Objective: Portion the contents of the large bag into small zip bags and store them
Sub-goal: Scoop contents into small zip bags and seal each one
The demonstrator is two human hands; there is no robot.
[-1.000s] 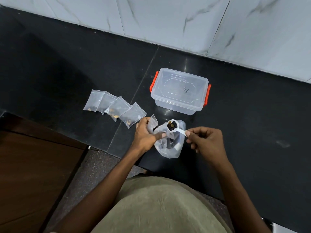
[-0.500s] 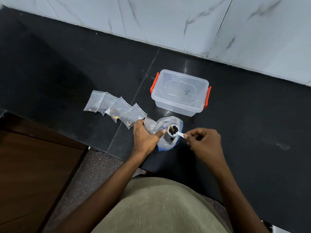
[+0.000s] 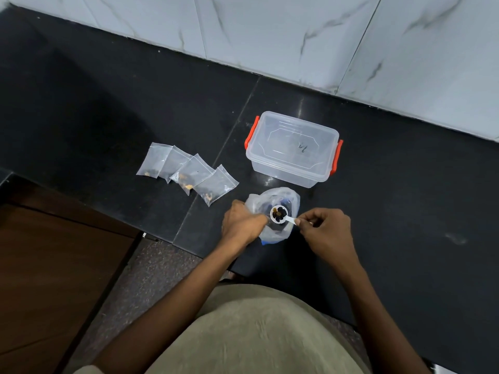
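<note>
Lifting a loaded white scoop over the large bag at frame centre, the right hand pinches its handle while the left hand grips the bag's plastic — best kept level, I'd say, until a small bag is open underneath.
</note>
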